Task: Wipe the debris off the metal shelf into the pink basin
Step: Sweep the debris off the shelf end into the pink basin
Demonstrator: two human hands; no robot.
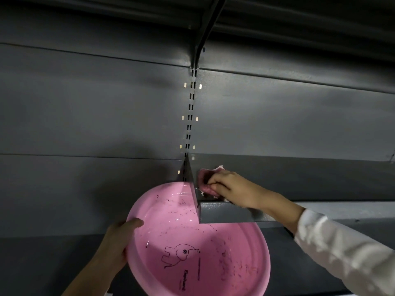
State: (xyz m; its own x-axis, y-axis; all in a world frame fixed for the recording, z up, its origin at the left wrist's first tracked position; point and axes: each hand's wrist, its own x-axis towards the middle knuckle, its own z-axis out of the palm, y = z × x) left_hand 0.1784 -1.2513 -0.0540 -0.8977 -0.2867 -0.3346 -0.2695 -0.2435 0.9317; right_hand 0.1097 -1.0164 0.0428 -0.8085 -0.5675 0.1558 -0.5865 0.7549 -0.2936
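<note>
A round pink basin (198,242) with an elephant drawing and dark specks inside is tilted up under the left end of the grey metal shelf (226,214). My left hand (117,242) grips the basin's left rim. My right hand (228,186) rests on the shelf top at its left end, closed on a pink cloth (205,180) pressed against the shelf's side bracket. A few pale crumbs lie by the cloth near the shelf's corner (202,193).
A dark grey back panel (96,124) fills the view, with a slotted upright (190,112) running down the middle. Another shelf and its bracket (205,33) hang overhead. A lower shelf surface (53,263) lies beneath the basin.
</note>
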